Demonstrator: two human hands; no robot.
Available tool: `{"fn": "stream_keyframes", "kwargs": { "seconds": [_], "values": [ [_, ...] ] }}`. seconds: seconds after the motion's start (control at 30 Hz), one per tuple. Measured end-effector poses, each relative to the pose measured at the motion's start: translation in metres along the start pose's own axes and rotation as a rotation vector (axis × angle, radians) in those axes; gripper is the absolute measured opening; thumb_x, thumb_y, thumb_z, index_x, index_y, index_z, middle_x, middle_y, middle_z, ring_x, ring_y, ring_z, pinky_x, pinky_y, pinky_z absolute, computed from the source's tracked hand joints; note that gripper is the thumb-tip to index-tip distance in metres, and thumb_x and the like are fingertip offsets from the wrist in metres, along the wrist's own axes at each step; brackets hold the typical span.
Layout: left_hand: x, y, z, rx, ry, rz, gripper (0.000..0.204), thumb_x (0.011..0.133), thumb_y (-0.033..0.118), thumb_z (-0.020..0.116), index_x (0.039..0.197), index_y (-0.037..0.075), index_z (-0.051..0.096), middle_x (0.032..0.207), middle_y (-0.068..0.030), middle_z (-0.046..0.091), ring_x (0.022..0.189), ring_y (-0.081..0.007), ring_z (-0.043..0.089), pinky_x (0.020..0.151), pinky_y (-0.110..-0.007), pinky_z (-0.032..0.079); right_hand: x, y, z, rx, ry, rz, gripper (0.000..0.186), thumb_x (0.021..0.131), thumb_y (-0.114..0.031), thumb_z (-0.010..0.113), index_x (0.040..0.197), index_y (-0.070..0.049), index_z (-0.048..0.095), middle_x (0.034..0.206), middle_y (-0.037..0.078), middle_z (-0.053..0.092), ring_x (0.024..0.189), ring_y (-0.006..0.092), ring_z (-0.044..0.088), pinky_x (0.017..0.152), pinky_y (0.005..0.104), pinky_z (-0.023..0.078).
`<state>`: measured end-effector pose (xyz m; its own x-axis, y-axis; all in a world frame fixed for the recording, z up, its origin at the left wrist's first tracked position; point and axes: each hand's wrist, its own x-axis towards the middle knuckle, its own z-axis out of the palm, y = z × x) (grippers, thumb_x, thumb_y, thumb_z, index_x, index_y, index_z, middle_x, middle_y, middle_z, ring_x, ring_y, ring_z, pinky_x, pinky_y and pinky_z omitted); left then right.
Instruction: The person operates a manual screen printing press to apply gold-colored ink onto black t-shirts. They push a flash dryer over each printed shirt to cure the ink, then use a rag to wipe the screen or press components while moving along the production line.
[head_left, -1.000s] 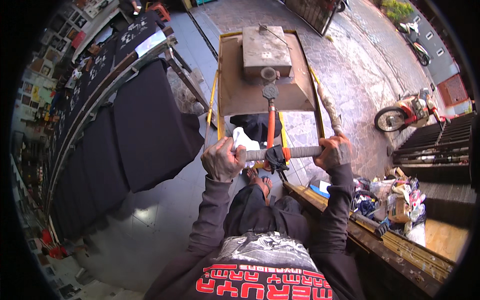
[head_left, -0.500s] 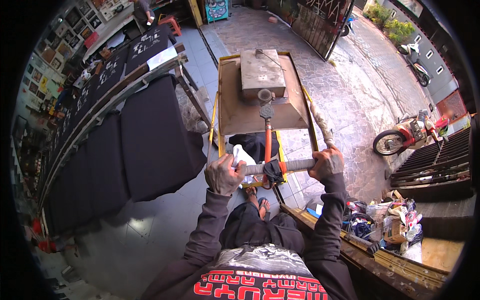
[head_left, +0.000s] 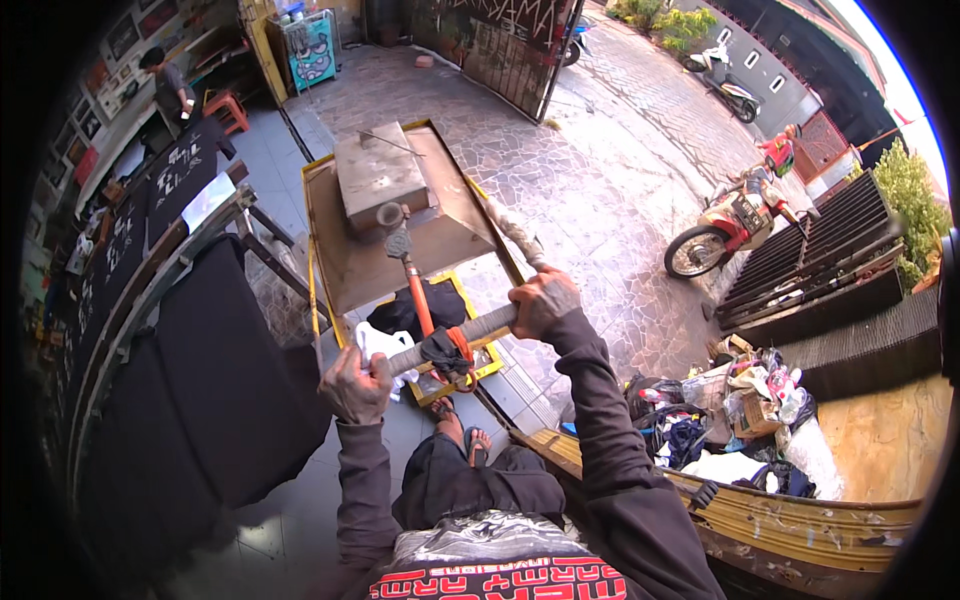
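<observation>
My left hand [head_left: 357, 385] and my right hand [head_left: 545, 298] are closed round opposite ends of a grey wrapped bar [head_left: 485, 326]. A black cloth knot [head_left: 442, 350] with orange strips is tied at the bar's middle. An orange pipe [head_left: 421, 312] runs from there up to a valve [head_left: 397, 242] on a sloped metal housing [head_left: 455, 225] with a box on top, set in a yellow frame. Below the housing lie black cloth [head_left: 440, 305] and white cloth [head_left: 372, 345]. My sandalled feet show beneath the bar.
A rack of dark printed fabric [head_left: 170, 190] runs along the left, a person [head_left: 175, 95] behind it. A metal gate [head_left: 500, 60] stands at the back. At right are a red-white motorbike [head_left: 735, 230], a slatted metal grille [head_left: 800, 260] and a pile of bags [head_left: 750, 400] beside a wooden rail.
The housing and bar have shifted left in view. The bar now slants, its right end farther forward, both hands still on it. More of the gate and street shows.
</observation>
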<state>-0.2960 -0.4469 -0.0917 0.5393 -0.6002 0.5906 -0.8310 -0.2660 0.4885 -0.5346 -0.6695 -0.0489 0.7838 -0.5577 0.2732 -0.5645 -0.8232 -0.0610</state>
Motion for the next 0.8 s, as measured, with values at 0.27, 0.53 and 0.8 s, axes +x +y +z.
{"fn": "stream_keyframes", "kwargs": {
  "seconds": [0.27, 0.53, 0.8],
  "values": [
    [0.041, -0.003, 0.015, 0.022, 0.100, 0.011, 0.031, 0.078, 0.034, 0.068, 0.068, 0.006, 0.058, 0.071, -0.0139, 0.062, 0.062, -0.0377, 0.064, 0.055, -0.048, 0.050, 0.054, 0.020, 0.013, -0.038, 0.032, -0.055, 0.013, 0.055, -0.025, 0.072, 0.061, -0.016, 0.065, 0.059, 0.008, 0.064, 0.064, 0.0312, 0.068, 0.065, 0.0439, 0.055],
    [0.083, -0.022, 0.038, -0.003, 0.089, -0.058, 0.040, 0.086, 0.043, 0.061, 0.069, 0.007, 0.056, 0.068, -0.0144, 0.057, 0.061, -0.0382, 0.061, 0.056, -0.048, 0.047, 0.111, 0.031, 0.018, -0.056, 0.052, -0.126, 0.016, 0.057, -0.025, 0.077, 0.069, -0.015, 0.073, 0.059, 0.006, 0.065, 0.060, 0.0287, 0.068, 0.062, 0.0426, 0.055],
    [0.143, -0.049, 0.062, 0.043, 0.171, -0.010, 0.044, 0.087, 0.047, 0.060, 0.067, 0.008, 0.054, 0.064, -0.0109, 0.054, 0.055, -0.0350, 0.058, 0.053, -0.044, 0.045, 0.188, 0.048, 0.034, -0.070, 0.010, -0.149, 0.024, 0.057, -0.027, 0.079, 0.077, -0.014, 0.075, 0.063, 0.006, 0.069, 0.065, 0.0279, 0.069, 0.070, 0.0421, 0.057]
  ]
}}
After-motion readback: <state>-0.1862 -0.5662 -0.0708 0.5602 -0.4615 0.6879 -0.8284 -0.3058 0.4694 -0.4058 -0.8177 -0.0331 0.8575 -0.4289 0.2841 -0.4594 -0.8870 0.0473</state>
